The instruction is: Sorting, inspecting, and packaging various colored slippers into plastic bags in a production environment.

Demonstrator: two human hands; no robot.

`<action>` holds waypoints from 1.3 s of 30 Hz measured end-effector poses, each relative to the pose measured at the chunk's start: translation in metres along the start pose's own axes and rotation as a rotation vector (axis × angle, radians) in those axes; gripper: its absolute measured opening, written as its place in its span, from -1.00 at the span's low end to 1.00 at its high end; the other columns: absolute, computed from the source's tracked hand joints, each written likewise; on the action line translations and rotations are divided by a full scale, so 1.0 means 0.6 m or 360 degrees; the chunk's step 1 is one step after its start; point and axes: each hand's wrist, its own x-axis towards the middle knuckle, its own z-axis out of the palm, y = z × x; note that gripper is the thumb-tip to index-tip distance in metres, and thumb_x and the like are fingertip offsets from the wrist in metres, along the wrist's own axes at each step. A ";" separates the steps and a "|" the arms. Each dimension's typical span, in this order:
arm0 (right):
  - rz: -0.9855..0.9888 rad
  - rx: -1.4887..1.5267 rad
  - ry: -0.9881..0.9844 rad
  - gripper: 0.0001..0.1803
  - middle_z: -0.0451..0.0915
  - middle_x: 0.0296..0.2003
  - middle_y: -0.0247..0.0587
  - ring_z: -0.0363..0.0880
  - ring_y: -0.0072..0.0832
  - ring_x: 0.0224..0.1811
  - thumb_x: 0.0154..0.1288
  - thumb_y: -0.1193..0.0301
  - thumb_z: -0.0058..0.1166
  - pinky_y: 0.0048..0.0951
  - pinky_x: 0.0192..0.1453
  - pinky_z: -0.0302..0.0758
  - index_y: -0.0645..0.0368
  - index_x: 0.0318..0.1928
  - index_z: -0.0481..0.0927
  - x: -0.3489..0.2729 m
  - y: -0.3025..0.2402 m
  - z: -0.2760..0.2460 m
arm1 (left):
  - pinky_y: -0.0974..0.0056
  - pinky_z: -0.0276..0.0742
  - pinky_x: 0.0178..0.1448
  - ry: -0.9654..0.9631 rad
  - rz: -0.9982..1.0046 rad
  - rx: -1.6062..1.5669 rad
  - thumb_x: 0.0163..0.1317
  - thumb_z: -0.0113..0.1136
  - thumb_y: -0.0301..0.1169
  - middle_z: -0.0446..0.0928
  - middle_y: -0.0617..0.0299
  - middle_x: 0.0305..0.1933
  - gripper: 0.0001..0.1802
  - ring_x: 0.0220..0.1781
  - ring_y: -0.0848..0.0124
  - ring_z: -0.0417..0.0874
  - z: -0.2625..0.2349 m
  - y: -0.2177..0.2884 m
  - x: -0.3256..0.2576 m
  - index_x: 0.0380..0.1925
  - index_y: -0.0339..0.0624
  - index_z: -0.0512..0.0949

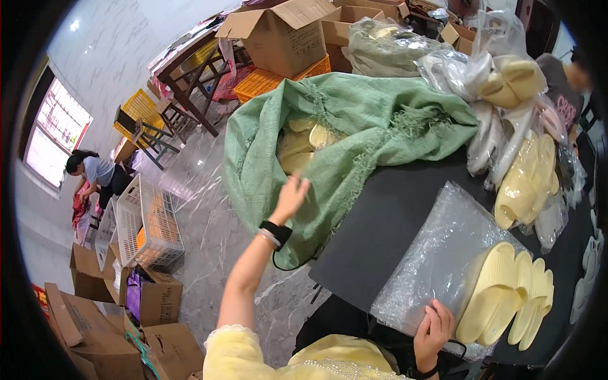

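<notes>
My left hand (291,197) reaches over a green woven sack (253,145), empty, with its fingers stretched out and slightly apart. Just beyond the fingertips, pale yellow slippers (296,140) show through the sack's mouth. My right hand (434,328) rests on the near edge of a stack of clear plastic bags (437,253), its fingers a little bent and apart. To the right of that hand, several pale yellow slippers (497,285) stand close together, partly on the plastic, on the dark table (380,215).
Bagged slippers (525,180) are heaped at the table's far right. Cardboard boxes (278,41) and an orange crate (253,90) stand behind the sack. On the left are a white plastic crate (149,218), more open cartons (161,297) and a bending person (101,174). Another person (562,88) is at the right.
</notes>
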 end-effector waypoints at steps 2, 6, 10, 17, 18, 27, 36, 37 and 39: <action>0.0005 -0.0051 0.0014 -0.82 0.56 -0.12 -0.05 0.49 -0.06 -0.08 0.10 0.65 -0.03 -0.16 0.03 0.41 0.28 -0.25 0.55 -0.003 0.003 0.005 | 0.15 0.25 0.25 -0.0965 -0.0041 -0.0085 0.36 -0.18 -0.19 0.46 -0.05 0.09 -0.59 0.14 0.09 0.41 0.033 0.014 -0.023 -0.09 -0.30 0.48; 0.0036 -0.0119 -0.0001 -0.82 0.55 -0.12 -0.04 0.48 -0.05 -0.09 0.12 0.65 -0.05 -0.15 0.02 0.40 0.29 -0.23 0.54 -0.001 0.006 0.008 | 0.26 0.30 0.17 -0.1525 0.0139 -0.0659 0.30 -0.10 -0.34 0.51 0.16 -0.01 -0.68 0.05 0.34 0.45 0.058 0.057 -0.012 -0.10 -0.32 0.50; 0.0034 -0.0139 -0.0006 -0.82 0.56 -0.13 -0.07 0.50 -0.10 -0.11 0.14 0.61 -0.01 -0.18 0.00 0.42 0.26 -0.22 0.56 0.004 0.001 0.011 | 0.37 0.47 -0.15 -0.0691 -0.0590 -0.0994 0.15 0.08 -0.42 0.56 0.20 -0.28 -0.70 -0.24 0.46 0.55 0.060 -0.037 0.081 -0.14 -0.34 0.55; 0.0033 -0.0240 0.0025 -0.83 0.62 -0.17 -0.08 0.56 -0.14 -0.14 0.25 0.54 -0.03 -0.19 -0.02 0.47 0.25 -0.21 0.62 0.026 -0.003 0.016 | -0.05 0.37 0.06 0.0655 -0.0751 0.0386 0.23 -0.12 -0.15 0.53 -0.38 -0.21 -0.48 -0.11 -0.19 0.55 -0.055 -0.156 0.198 -0.33 -0.52 0.55; 0.0031 -0.0223 0.0032 -0.83 0.62 -0.18 -0.08 0.56 -0.14 -0.15 0.26 0.54 -0.03 -0.19 -0.03 0.48 0.25 -0.21 0.62 0.026 -0.001 0.013 | -0.06 0.37 0.06 0.0543 -0.0711 0.0496 0.21 -0.11 -0.14 0.54 -0.35 -0.20 -0.50 -0.10 -0.19 0.55 -0.105 -0.153 0.201 -0.33 -0.45 0.58; -0.0003 -0.0170 -0.0079 -0.82 0.62 -0.17 -0.05 0.58 -0.15 -0.14 0.25 0.57 -0.04 -0.18 -0.02 0.48 0.28 -0.21 0.61 0.024 0.002 0.003 | -0.06 0.32 0.21 0.0141 -0.0078 0.0569 -0.13 0.37 -0.21 0.18 -0.31 0.24 -0.15 0.27 -0.19 0.21 -0.052 -0.144 0.160 0.14 -0.38 0.23; -0.0014 -0.0175 -0.0118 -0.81 0.62 -0.16 -0.03 0.58 -0.15 -0.10 0.21 0.59 -0.04 -0.18 0.00 0.48 0.30 -0.19 0.60 0.025 0.014 0.003 | -0.52 0.18 0.11 -0.0125 -0.0281 0.1677 -0.01 0.25 -0.28 -0.44 -0.09 0.48 -0.05 0.45 -0.22 -0.17 0.029 -0.132 0.209 0.38 0.22 -0.03; -0.0024 -0.0175 -0.0140 -0.80 0.62 -0.16 -0.03 0.59 -0.15 -0.10 0.20 0.59 -0.04 -0.18 0.00 0.48 0.31 -0.19 0.59 0.023 0.014 0.000 | -0.50 0.21 0.10 -0.0124 -0.0287 0.1724 0.01 0.23 -0.28 -0.42 -0.10 0.48 -0.09 0.44 -0.22 -0.13 0.031 -0.148 0.212 0.37 0.21 0.00; -0.0038 -0.0165 -0.0133 -0.80 0.62 -0.18 -0.02 0.59 -0.14 -0.11 0.19 0.59 -0.04 -0.18 -0.01 0.48 0.32 -0.20 0.60 0.024 0.016 0.000 | -0.40 0.36 0.06 -0.0044 -0.0171 0.1784 0.07 0.16 -0.32 -0.35 -0.13 0.48 -0.24 0.41 -0.21 0.01 0.032 -0.172 0.223 0.32 0.17 0.14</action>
